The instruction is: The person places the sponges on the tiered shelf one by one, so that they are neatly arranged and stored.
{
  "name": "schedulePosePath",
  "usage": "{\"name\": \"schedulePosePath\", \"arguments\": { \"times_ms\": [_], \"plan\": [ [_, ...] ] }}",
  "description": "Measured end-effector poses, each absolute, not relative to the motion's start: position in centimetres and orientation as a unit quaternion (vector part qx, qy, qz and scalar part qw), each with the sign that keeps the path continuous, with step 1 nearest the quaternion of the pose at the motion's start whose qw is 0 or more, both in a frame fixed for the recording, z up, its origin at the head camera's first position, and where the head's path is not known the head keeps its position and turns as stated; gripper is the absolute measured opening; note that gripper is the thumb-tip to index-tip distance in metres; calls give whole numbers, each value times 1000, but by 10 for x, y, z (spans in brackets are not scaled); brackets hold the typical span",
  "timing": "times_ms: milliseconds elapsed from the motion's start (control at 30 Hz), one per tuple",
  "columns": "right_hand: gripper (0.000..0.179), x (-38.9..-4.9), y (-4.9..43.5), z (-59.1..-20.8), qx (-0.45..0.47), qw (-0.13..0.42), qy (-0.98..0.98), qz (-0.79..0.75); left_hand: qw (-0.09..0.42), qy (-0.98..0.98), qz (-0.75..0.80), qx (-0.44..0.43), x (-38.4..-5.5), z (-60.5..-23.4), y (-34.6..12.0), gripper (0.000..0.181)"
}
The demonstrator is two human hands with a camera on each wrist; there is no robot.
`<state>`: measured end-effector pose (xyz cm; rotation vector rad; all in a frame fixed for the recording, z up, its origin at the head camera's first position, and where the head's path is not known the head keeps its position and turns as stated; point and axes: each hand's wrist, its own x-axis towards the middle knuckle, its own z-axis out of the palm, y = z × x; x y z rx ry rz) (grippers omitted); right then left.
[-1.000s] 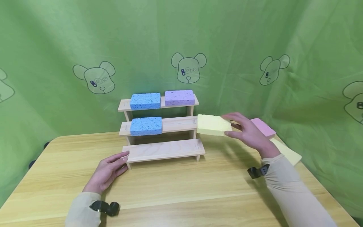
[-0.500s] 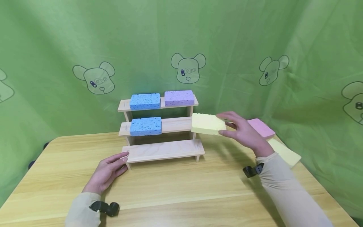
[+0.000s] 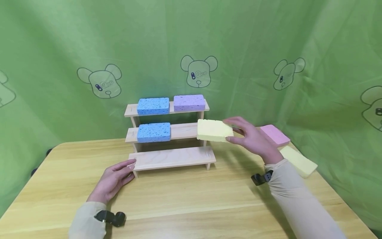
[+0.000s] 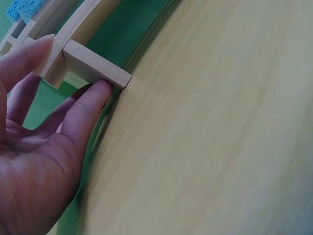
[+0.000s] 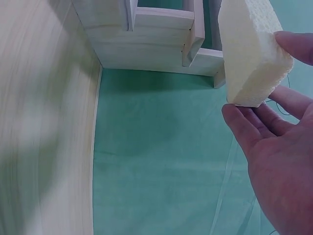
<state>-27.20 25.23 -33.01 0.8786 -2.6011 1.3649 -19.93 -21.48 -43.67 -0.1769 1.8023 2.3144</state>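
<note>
A pale yellow sponge [image 3: 213, 129] is pinched at its right end between the thumb and fingers of my right hand [image 3: 253, 141]. It overlaps the right end of the middle step of a three-tier wooden display stand [image 3: 173, 159]. In the right wrist view the yellow sponge [image 5: 252, 54] is tilted beside the stand's side. My left hand [image 3: 113, 181] holds the left end of the lowest step; in the left wrist view its fingertips press the board and its leg [image 4: 95, 63]. One blue sponge [image 3: 153, 132] lies on the middle step's left; another blue sponge [image 3: 153, 106] and a purple sponge [image 3: 189, 103] sit on the top step.
A pink sponge [image 3: 275, 135] and a second pale yellow sponge [image 3: 298, 161] lie on the wooden table [image 3: 191, 205] at the right, close to its edge and partly behind the right arm. A green curtain [image 3: 244, 39] with bear-head prints hangs behind.
My right hand has moved left with the yellow sponge, from beside the stand to over the right end of the middle step. The left hand has stayed at the lowest step's end.
</note>
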Motion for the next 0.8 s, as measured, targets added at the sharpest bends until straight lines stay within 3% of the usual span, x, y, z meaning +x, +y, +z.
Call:
{"name": "schedulePosePath", "arguments": {
  "times_ms": [800],
  "plan": [
    [59,-283,220,-329,305,10,-826,473,102,603,789,-60,-199,-435,-214,20]
  ]
}}
